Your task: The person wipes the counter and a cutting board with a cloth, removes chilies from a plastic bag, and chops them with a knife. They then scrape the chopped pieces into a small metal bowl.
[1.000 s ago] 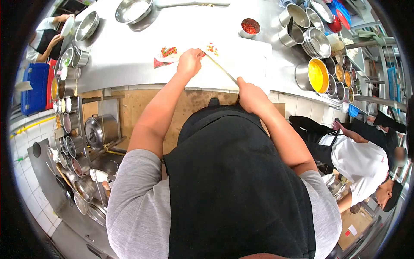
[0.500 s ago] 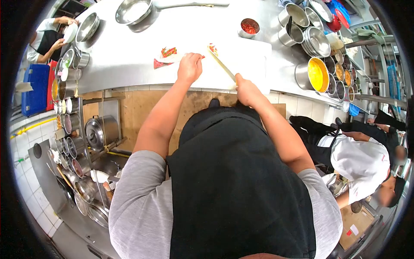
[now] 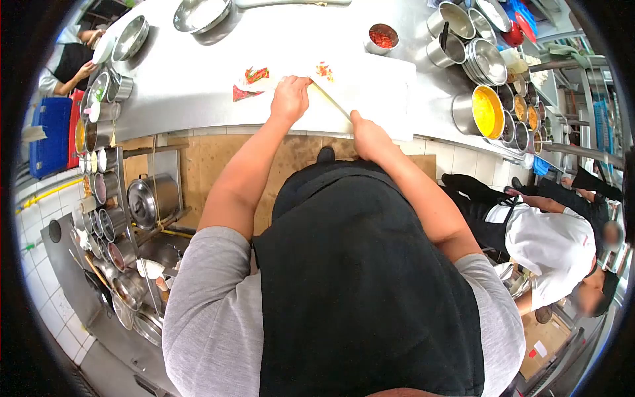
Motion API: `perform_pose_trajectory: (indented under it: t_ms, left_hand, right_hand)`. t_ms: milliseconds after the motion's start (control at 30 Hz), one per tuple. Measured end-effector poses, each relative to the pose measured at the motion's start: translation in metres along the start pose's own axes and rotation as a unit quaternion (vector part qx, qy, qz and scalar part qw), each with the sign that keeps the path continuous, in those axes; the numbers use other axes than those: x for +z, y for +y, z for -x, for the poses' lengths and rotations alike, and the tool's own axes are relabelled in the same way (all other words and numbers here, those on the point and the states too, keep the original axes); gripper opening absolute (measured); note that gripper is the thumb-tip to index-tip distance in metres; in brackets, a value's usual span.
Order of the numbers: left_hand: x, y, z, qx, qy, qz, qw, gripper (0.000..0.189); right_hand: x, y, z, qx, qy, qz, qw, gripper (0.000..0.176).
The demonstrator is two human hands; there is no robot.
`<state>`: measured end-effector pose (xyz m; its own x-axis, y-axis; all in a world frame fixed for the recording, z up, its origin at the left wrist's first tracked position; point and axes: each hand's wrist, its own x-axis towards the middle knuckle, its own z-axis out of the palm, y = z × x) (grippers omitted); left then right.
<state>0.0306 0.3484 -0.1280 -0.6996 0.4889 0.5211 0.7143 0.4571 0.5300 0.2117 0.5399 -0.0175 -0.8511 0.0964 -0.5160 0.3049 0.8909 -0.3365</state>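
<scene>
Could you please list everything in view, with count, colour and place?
Knife: one, silvery, in the right hand
Cutting board: one, white, on the counter
Chopped pieces: uncountable, red and pale, on the board
Strips: several, red and green, left of the left hand
Counter: one, silvery, beneath the board
Cup of red bits: one, silvery, beyond the board
Yellow-filled pot: one, silvery, right
Wide bowls: two, silvery, far left
Lidded pot: one, silvery, below the counter
Other vessels: many, mostly silvery, both sides
Co-workers: at least three, both sides
Left hand: one, bare, by the knife tip
Right hand: one, bare, gripping the handle
</scene>
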Motion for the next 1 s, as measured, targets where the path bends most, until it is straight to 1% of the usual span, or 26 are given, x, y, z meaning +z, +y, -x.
perform_pose_trajectory:
  t_ms: [33, 133, 300, 367, 433, 533, 600, 667, 733, 767, 833, 900, 1000]
  left_hand:
    - [0.0, 0.0, 0.001, -0.007, 0.001, 0.002, 1.0, 0.011]
    - [-0.002, 0.004, 0.004, -0.021, -0.001, 0.004, 1.0, 0.012]
    - [-0.003, 0.006, 0.006, -0.041, 0.002, -0.009, 0.999, 0.012]
    - [-0.001, 0.002, 0.005, -0.019, 0.01, -0.014, 1.0, 0.012]
    - [-0.002, 0.001, 0.005, -0.015, 0.008, -0.011, 1.0, 0.013]
    - [-0.002, -0.002, 0.005, -0.009, 0.005, -0.002, 1.0, 0.014]
    - [-0.001, 0.0, 0.006, -0.005, 0.004, 0.003, 1.0, 0.015]
    - [0.001, -0.003, 0.006, -0.018, -0.002, -0.008, 1.0, 0.014]
    - [-0.002, -0.002, 0.006, -0.009, 0.009, -0.008, 1.0, 0.013]
    - [-0.002, 0.0, 0.007, -0.003, 0.022, -0.006, 1.0, 0.012]
    - [-0.002, 0.001, 0.006, -0.011, 0.02, -0.009, 1.0, 0.011]
    - [-0.002, 0.001, 0.008, -0.023, 0.015, -0.012, 1.0, 0.011]
    - [0.0, 0.0, 0.007, -0.007, 0.023, -0.016, 1.0, 0.011]
  right_hand:
    - [0.0, 0.0, -0.007, -0.013, 0.007, -0.01, 1.0, 0.04]
    - [-0.012, 0.001, -0.002, -0.006, 0.003, 0.007, 1.0, 0.037]
    - [-0.028, -0.005, 0.041, -0.003, 0.009, 0.012, 1.0, 0.034]
    - [-0.034, -0.006, 0.051, -0.002, 0.006, 0.016, 1.0, 0.034]
    - [-0.037, -0.007, 0.057, 0.01, -0.009, 0.021, 1.0, 0.034]
    - [-0.019, 0.0, 0.036, -0.002, -0.007, 0.003, 1.0, 0.034]
    - [0.007, 0.006, 0.006, -0.018, 0.005, -0.004, 1.0, 0.034]
    - [0.007, 0.008, -0.011, -0.039, 0.023, -0.01, 0.999, 0.034]
    - [-0.002, 0.004, -0.012, -0.025, 0.001, 0.001, 1.0, 0.035]
    - [-0.005, 0.004, -0.007, -0.024, 0.001, 0.001, 1.0, 0.035]
    - [-0.015, 0.002, 0.01, -0.019, 0.012, 0.011, 1.0, 0.037]
    - [-0.026, -0.001, 0.029, -0.01, 0.0, 0.02, 1.0, 0.038]
    - [-0.035, -0.005, 0.05, 0.004, -0.014, 0.03, 0.999, 0.04]
